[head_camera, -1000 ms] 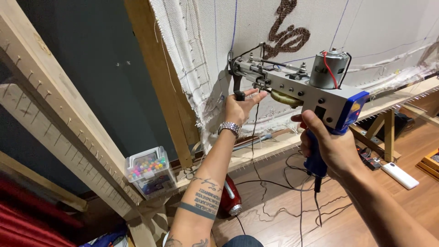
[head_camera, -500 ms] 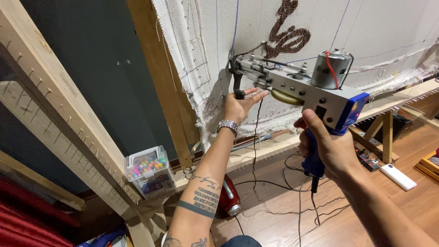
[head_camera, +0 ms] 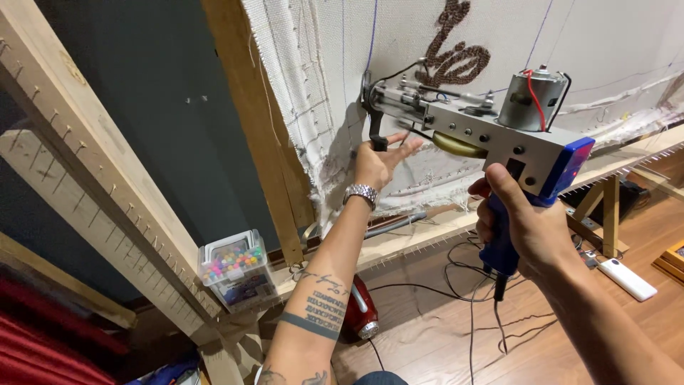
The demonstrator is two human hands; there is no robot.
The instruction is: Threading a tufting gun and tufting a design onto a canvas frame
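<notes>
Tufting gun (head_camera: pixel 491 135) presses its tip against the stretched cloth (head_camera: pixel 591 43) near the wooden frame's left post (head_camera: pixel 263 128). Right hand (head_camera: pixel 524 228) is wrapped tight around the blue grip; left hand (head_camera: pixel 381 160) half-curled on the black front handle. Needle tip is hard to make out.

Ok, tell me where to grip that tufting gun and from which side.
Take the tufting gun two-handed from below: right hand around the blue rear grip, which hangs downward, left hand on the short black front handle under the needle end against the cloth.
</notes>
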